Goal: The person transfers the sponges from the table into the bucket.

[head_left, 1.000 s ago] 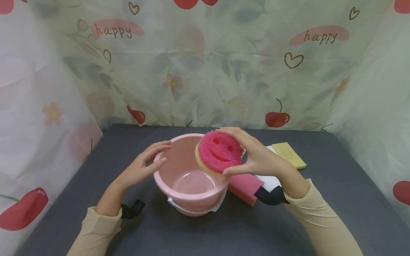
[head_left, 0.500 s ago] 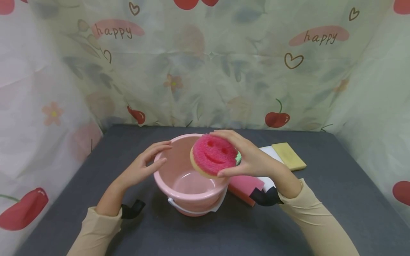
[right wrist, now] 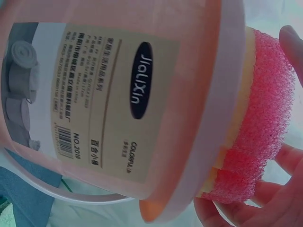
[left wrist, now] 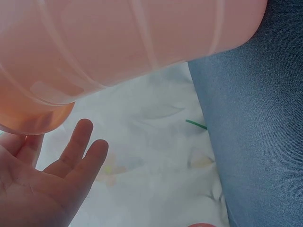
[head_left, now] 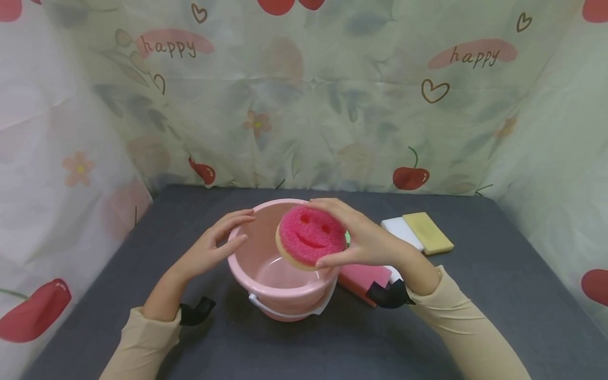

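My right hand pinches a round smiley-face sponge, pink and rough on top with a pale yellow layer beneath. Thumb and fingers lie on opposite edges of it, and it is held tilted over the mouth of a pink bucket. In the right wrist view, the sponge shows just past the bucket's rim. My left hand rests at the left of the rim, its fingers extended. The left wrist view shows that hand with two fingers standing free of the bucket wall.
Right of the bucket lies a pink rectangular sponge. Further back are a white sponge and a yellow one. A bit of green shows behind my right hand. The bucket's white handle hangs at its front.
My right hand has carried the smiley sponge left and slightly down over the bucket, uncovering more of the white sponge. My left hand has stayed put.
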Demonstrator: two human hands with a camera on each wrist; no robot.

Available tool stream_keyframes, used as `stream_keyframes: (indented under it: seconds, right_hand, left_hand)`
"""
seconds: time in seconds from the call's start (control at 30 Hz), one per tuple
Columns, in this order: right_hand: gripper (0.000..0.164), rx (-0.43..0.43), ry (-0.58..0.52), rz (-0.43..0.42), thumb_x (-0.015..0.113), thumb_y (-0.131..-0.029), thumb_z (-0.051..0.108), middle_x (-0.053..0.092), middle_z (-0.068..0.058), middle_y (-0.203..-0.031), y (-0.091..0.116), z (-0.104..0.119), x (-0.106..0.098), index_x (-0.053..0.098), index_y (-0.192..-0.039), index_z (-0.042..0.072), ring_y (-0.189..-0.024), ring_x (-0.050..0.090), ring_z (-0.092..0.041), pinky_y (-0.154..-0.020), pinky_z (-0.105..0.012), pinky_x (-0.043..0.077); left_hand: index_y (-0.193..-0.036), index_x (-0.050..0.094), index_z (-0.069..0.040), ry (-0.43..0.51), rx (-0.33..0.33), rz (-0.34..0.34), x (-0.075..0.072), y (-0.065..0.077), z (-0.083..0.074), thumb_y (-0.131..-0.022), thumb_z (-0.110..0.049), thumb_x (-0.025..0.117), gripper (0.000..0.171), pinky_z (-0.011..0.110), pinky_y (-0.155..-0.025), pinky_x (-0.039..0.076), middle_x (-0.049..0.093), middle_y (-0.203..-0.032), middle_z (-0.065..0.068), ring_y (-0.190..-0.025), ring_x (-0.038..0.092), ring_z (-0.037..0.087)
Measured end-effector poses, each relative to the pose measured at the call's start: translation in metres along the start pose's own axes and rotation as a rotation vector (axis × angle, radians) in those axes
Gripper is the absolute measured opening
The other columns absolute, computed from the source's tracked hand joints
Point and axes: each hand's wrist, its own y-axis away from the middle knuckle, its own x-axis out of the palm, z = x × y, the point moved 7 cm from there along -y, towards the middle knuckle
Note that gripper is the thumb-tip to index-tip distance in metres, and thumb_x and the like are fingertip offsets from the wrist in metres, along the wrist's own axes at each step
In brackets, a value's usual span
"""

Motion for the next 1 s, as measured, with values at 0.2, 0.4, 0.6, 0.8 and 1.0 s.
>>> stream_keyframes:
  seconds: [0.2,0.4,0.6,0.8,1.0]
  right_hand:
    - [0.085,0.012,-0.057,0.033,0.082,-0.068,0.023,0.043,-0.002,-0.137,-0.001,-0.002,0.007,0.037,-0.139,0.016,-0.125,0.042,-0.018,-0.084,-0.027,0.053]
    - [0.085,0.026,-0.074,0.063,0.082,-0.069,0.026,0.042,0.0,-0.138,-0.001,-0.005,0.012,0.035,-0.14,0.021,-0.125,0.041,-0.016,-0.084,-0.026,0.052]
    - [0.085,0.054,-0.084,0.088,0.081,-0.069,0.026,0.042,0.0,-0.138,-0.002,-0.009,0.017,0.035,-0.141,0.021,-0.126,0.04,-0.016,-0.085,-0.026,0.052]
    - [0.084,0.056,-0.087,0.101,0.081,-0.07,0.026,0.042,0.001,-0.138,-0.004,-0.009,0.02,0.036,-0.14,0.02,-0.125,0.041,-0.015,-0.087,-0.026,0.051]
    - [0.083,0.043,-0.073,0.105,0.081,-0.069,0.028,0.043,0.002,-0.136,-0.006,-0.009,0.023,0.037,-0.139,0.019,-0.123,0.042,-0.014,-0.086,-0.026,0.052]
  left_hand:
    - [-0.132,0.049,-0.01,0.0,0.002,-0.003,0.0,0.0,-0.001,-0.093,-0.011,0.053,0.04,0.007,-0.099,0.032,0.037,-0.147,0.008,-0.136,0.031,0.025]
    - [-0.133,0.049,-0.012,-0.006,-0.008,-0.003,0.0,0.001,0.0,-0.093,-0.012,0.054,0.04,0.007,-0.098,0.033,0.037,-0.147,0.008,-0.136,0.031,0.025]
    - [-0.133,0.049,-0.012,-0.013,-0.011,-0.004,0.0,0.0,0.0,-0.093,-0.013,0.053,0.04,0.007,-0.098,0.033,0.037,-0.147,0.008,-0.136,0.032,0.025]
    - [-0.133,0.049,-0.011,-0.015,-0.012,-0.004,0.0,0.0,0.0,-0.093,-0.012,0.054,0.041,0.007,-0.097,0.034,0.037,-0.147,0.008,-0.136,0.032,0.026]
    - [-0.133,0.049,-0.01,-0.009,-0.013,-0.001,0.0,0.001,-0.001,-0.093,-0.012,0.054,0.041,0.008,-0.096,0.035,0.036,-0.147,0.009,-0.136,0.031,0.027]
